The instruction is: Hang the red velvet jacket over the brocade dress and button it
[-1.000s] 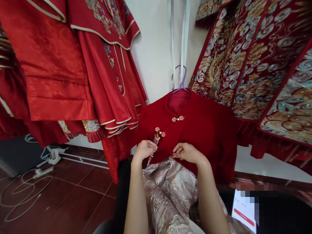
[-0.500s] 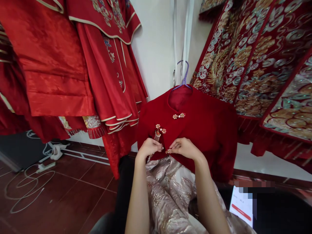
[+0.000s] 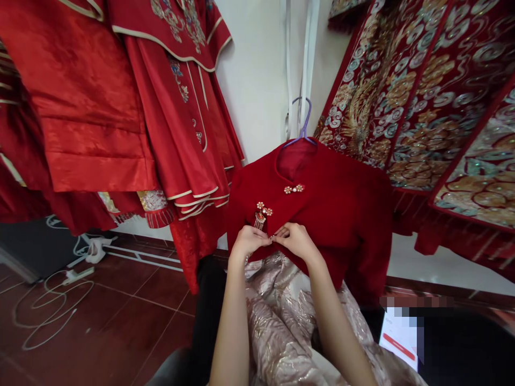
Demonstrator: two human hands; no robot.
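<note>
A dark red velvet jacket hangs on a purple hanger in front of me. My left hand pinches the jacket's lower front edge at a small ornamental clasp. From the other side, my right hand pinches the clasp's other part, and the fingertips of both hands meet. Fingers mostly hide this clasp. Above my left hand sits a beaded flower clasp with a tasselled pendant. Another flower clasp joins the front near the collar. Below the jacket, shiny silvery-pink brocade fabric lies in folds under my forearms.
Red garments with pale trim hang at left, and heavily embroidered ones at right. White straps run down the wall to the hanger. A phone lies lower right. White cables cross the tiled floor.
My right hand has moved up and left with its clasp part, closing the gap to my left hand. The jacket's front edges have come together there.
</note>
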